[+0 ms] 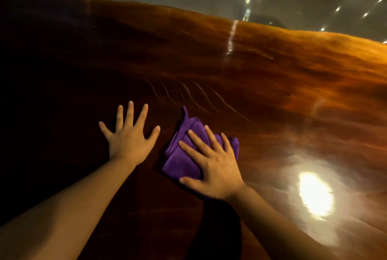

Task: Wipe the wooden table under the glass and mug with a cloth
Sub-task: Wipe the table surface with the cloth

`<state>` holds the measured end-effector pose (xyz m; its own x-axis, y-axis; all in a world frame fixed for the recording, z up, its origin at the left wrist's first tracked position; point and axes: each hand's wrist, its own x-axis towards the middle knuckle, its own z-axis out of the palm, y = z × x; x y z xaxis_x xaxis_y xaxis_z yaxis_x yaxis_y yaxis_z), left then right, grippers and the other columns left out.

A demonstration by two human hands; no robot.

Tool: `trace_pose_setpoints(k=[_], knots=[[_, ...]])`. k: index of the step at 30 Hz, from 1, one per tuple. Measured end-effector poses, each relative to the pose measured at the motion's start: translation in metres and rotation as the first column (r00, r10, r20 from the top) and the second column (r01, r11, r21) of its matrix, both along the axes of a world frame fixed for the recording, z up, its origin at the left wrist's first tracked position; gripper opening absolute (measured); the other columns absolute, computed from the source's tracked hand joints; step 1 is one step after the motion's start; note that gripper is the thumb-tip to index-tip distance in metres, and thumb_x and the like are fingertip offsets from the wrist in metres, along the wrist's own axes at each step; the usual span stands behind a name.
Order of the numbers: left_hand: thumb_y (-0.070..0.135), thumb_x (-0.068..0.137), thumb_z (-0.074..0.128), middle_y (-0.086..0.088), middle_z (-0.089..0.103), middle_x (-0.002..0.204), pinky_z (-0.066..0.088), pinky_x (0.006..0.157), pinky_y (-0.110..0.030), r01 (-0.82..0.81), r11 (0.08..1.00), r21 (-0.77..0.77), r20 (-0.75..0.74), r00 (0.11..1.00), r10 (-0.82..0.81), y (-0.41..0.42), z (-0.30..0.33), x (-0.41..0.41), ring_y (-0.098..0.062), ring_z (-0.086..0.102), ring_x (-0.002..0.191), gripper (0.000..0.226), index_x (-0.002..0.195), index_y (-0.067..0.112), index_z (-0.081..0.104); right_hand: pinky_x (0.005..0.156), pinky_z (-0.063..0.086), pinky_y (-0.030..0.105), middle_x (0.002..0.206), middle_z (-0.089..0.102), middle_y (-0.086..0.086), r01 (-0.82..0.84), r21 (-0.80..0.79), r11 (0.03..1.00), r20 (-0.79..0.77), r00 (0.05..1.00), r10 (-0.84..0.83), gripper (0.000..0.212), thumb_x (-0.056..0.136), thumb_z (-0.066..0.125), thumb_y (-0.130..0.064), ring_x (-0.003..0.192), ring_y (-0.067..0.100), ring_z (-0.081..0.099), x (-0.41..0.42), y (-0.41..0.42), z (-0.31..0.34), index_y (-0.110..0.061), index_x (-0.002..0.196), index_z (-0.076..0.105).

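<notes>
Wooden bench: glossy. Left hand, 9 o'clock of cloth: flat, released. Right hand: flat, pressing folded purple cloth. Risk: unclenched cloth may slip out mid-stroke.

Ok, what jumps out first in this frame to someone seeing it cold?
The purple cloth at centre, pressed flat on the dark wooden table under the right hand. The left hand lies spread on bare wood beside it. A bright light glare shines off the table at lower right.
</notes>
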<state>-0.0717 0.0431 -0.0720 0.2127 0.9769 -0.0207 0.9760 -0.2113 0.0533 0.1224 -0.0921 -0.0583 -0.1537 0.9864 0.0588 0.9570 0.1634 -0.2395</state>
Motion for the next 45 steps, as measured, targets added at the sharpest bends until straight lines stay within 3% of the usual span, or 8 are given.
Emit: trace_pose_setpoints(k=[5,9,12,15,21,27,33,45], knots=[[0.066,0.082,0.015,-0.002,-0.002,0.157,0.001,0.107,-0.068,0.022,0.996,-0.084,0.057,0.998,-0.018,-0.002,0.012,-0.002,-0.022,-0.010,0.141,0.069,0.142,0.037,-0.003,0.111,-0.009,0.057,0.157,0.004,-0.011,-0.051,-0.049,0.998,-0.042,0.998,0.049,0.074,0.080,0.031,-0.076,0.143,0.022,-0.010,-0.014,-0.063,0.002,-0.045,0.142,0.006],[0.056,0.087,0.031,-0.003,-0.005,0.156,0.003,0.111,-0.059,0.209,0.978,0.015,0.435,0.879,-0.195,-0.030,0.035,-0.004,-0.019,-0.011,0.141,0.068,0.142,0.034,-0.004,0.113,0.000,0.050,0.158,0.004,0.000,-0.020,-0.005,1.000,-0.085,0.996,0.020,0.070,0.087,0.039,-0.059,0.144,0.020,0.000,-0.004,-0.102,0.008,-0.033,0.145,0.012],[0.057,0.081,0.035,0.001,0.000,0.155,0.008,0.111,-0.051,0.590,0.792,0.158,0.357,0.714,-0.603,-0.090,0.040,0.002,-0.016,-0.007,0.142,0.073,0.142,0.038,0.000,0.116,0.005,0.039,0.157,0.012,0.002,0.152,-0.035,0.988,-0.122,0.980,-0.155,0.070,0.085,0.043,-0.053,0.144,0.014,0.002,0.002,-0.124,0.011,-0.033,0.145,0.013],[0.056,0.083,0.038,0.014,-0.014,0.152,0.001,0.112,-0.040,0.739,0.670,-0.071,0.298,0.657,-0.693,-0.139,0.027,0.006,-0.006,-0.020,0.137,0.072,0.139,0.046,-0.007,0.117,0.009,0.036,0.154,0.015,0.000,0.180,-0.082,0.980,-0.126,0.974,-0.190,0.071,0.085,0.046,-0.052,0.143,0.015,0.006,-0.002,-0.132,0.009,-0.028,0.144,0.014],[0.042,0.091,0.041,0.007,-0.003,0.155,0.004,0.110,-0.031,0.652,0.746,-0.134,0.267,0.749,-0.607,-0.158,0.025,0.012,-0.006,-0.012,0.137,0.062,0.142,0.033,0.008,0.113,0.004,0.031,0.152,0.011,0.000,0.213,-0.103,0.972,-0.109,0.969,-0.224,0.065,0.090,0.049,-0.044,0.140,0.014,0.003,-0.012,-0.131,0.012,-0.024,0.143,0.018],[0.023,0.093,0.045,0.000,0.023,0.153,0.012,0.111,-0.021,0.657,0.750,-0.072,0.319,0.728,-0.607,-0.187,0.035,-0.001,-0.012,0.014,0.140,0.050,0.140,0.024,0.028,0.100,0.041,0.037,0.137,0.051,0.005,0.267,-0.020,0.963,-0.164,0.950,-0.267,0.048,0.083,0.066,-0.025,0.128,0.020,0.045,-0.027,-0.150,0.020,-0.018,0.128,0.052],[0.015,0.088,0.054,0.000,0.048,0.139,0.024,0.107,-0.019,0.594,0.799,-0.092,0.406,0.755,-0.514,-0.214,0.052,-0.016,-0.010,0.037,0.130,0.044,0.131,0.019,0.046,0.084,0.051,0.033,0.119,0.067,0.002,0.237,-0.061,0.970,-0.200,0.949,-0.244,0.037,0.082,0.066,-0.020,0.107,0.019,0.063,-0.035,-0.162,0.046,-0.021,0.118,0.060],[0.016,0.081,0.064,0.006,0.055,0.130,0.024,0.098,-0.015,0.355,0.923,0.149,0.405,0.829,-0.385,-0.239,0.213,-0.111,-0.004,0.042,0.123,0.047,0.125,0.026,0.051,0.084,0.049,0.027,0.110,0.071,0.002,0.090,0.215,0.972,-0.287,0.958,-0.025,0.044,0.072,0.075,-0.009,0.102,0.016,0.065,-0.115,-0.160,0.196,-0.019,0.113,0.063]])
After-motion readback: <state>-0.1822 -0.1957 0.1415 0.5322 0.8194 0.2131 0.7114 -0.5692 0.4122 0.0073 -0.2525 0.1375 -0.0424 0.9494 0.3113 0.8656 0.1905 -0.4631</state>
